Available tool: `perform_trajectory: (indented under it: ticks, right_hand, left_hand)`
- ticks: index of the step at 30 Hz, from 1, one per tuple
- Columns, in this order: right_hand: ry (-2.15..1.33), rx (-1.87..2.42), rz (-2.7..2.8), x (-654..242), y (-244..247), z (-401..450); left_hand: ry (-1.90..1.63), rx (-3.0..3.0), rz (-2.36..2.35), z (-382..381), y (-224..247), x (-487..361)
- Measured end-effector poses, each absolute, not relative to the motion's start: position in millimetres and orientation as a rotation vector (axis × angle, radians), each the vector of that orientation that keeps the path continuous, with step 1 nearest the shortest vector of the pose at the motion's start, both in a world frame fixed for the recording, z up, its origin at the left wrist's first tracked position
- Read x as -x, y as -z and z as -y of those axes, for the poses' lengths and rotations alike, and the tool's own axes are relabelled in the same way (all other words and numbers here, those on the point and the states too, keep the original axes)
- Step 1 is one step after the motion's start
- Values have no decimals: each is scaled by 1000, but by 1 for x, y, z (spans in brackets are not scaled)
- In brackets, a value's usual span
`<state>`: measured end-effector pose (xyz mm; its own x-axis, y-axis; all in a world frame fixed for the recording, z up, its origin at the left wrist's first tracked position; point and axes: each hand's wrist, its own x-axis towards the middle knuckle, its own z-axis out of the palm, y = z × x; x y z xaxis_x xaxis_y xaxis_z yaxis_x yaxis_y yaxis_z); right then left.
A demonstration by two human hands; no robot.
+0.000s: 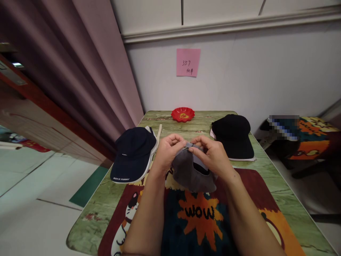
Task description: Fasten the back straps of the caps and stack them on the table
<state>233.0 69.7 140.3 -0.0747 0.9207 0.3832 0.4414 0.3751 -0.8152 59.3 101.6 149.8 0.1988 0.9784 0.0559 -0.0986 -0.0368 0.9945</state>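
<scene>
Pink note on the wall: the number "357" is written by hand; under it stand two Chinese characters, of which the first seems to be "向" and the second is unclear.
Navy cap: small white letters near the brim's edge say "BELIEVE IN YOURSELF"; one white mark above is too small for reading.
Mat on the tabletop: "WOW" in dark letters, on an orange burst; other letters, between the left hand and the grey cap, are partly covered.
Cloth at far right: "WOW", also on orange.
</scene>
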Motion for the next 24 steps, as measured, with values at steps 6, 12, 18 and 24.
perform_trajectory:
  ticks: [6, 12, 18, 24]
  right_hand:
    - [-751, 1211, 1656, -234, -141, -69]
    - [-888, 1187, 1595, -235, -141, -69]
    - [-965, 1147, 1472, -233, -139, -71]
    - [-1245, 999, 1175, -227, -139, -71]
  left_hand:
    - [-1215, -1183, -1022, -107, -151, -50]
    - [-1201, -1172, -1013, -107, -154, -47]
    - [-1081, -1319, -931, -105, -154, -45]
    - [-758, -1388, -789, -104, -151, -49]
